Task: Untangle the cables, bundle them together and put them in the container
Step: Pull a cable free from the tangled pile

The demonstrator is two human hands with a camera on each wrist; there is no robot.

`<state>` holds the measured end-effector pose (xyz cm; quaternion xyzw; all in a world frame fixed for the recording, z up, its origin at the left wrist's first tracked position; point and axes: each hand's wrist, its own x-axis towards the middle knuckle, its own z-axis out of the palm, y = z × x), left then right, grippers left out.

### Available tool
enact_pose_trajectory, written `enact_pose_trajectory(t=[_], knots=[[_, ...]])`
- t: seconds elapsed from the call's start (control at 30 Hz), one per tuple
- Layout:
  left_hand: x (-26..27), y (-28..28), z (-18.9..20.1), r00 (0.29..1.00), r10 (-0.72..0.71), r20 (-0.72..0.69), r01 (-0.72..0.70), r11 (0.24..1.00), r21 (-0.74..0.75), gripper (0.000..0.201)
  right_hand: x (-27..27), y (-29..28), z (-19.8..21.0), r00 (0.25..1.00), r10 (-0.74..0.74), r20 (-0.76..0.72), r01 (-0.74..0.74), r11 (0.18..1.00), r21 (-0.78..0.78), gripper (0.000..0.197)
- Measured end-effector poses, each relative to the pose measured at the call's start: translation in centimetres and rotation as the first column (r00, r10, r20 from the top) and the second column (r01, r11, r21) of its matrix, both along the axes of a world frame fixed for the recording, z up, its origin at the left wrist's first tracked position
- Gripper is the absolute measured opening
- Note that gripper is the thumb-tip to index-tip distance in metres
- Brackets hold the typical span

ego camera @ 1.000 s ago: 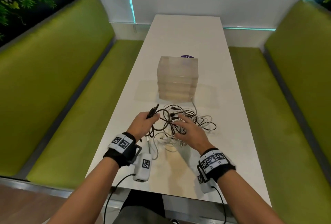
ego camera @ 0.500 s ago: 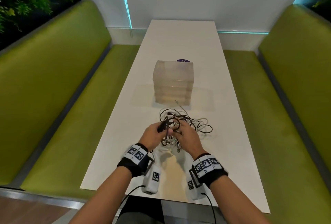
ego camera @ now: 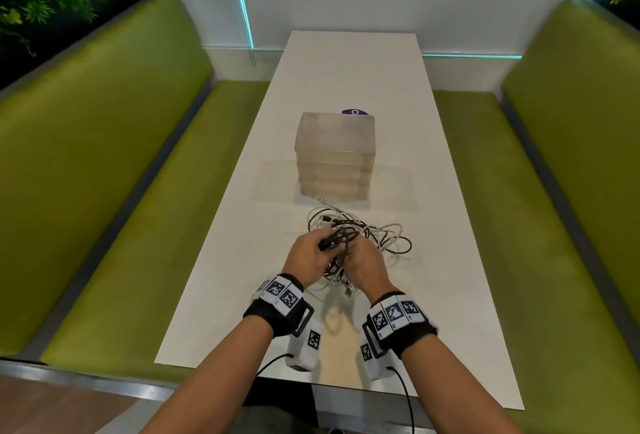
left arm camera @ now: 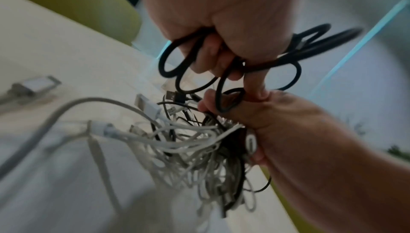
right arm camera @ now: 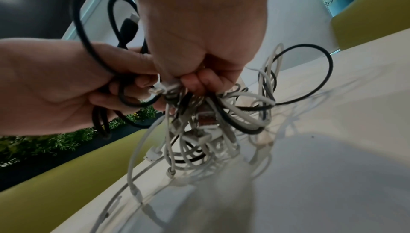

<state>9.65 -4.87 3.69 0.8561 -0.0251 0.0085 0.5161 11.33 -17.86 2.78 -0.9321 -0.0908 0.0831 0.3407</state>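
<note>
A tangle of black and white cables [ego camera: 375, 231] lies on the white table [ego camera: 349, 87], partly lifted near its front. My left hand [ego camera: 310, 253] grips loops of a black cable [left arm camera: 332, 42], whose plug [right arm camera: 128, 28] sticks up beside my thumb. My right hand [ego camera: 362, 262] sits close against the left and pinches a bunch of white cables [right arm camera: 244, 99] from above. The bunch hangs below both hands, with plugs dangling. A translucent container [ego camera: 334, 156] stands just beyond the tangle.
Green benches [ego camera: 114, 163] run along both sides of the table. A purple round sticker [ego camera: 355, 112] shows behind the container. A white wall closes the far end. A loose white cable [left arm camera: 66, 112] trails over the table at the near left.
My hands have come together over the tangle. The right hand went from lying flat on the pile to pinching white cables, and the bunch has been drawn toward me and partly lifted.
</note>
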Motion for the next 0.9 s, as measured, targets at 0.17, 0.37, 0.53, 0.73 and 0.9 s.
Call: enact_pose_trajectory(t=[0.17,0.37,0.53,0.73,0.9], knots=[[0.0,0.9,0.6,0.984,-0.077,-0.158,0.065,0.994,-0.084,0.011,0.2,-0.2,-0.2,0.999,0.047,0.019,-0.048,0.996,0.069,0.021],[-0.7,2.5,2.4,0.904,-0.16,-0.397,0.036,0.953,-0.302,0.026,0.2,-0.4,-0.7,0.989,0.148,0.004,-0.147,0.984,-0.1,0.024],[-1.8,4.8,4.1,0.932,-0.165,-0.322,-0.042,0.834,-0.55,0.023,0.3,-0.9,-1.2,0.992,0.125,0.004,-0.125,0.992,-0.034,0.028],[-3.0,5.7,5.4,0.915,-0.169,-0.367,0.065,0.958,-0.281,0.037,0.4,-0.2,-1.0,0.993,0.086,-0.081,-0.086,0.996,-0.007,0.029],[-1.0,4.2,4.1,0.939,-0.005,-0.343,0.11,0.951,0.29,0.038,0.2,0.0,-0.7,0.997,0.081,-0.017,-0.079,0.994,0.073,0.018]])
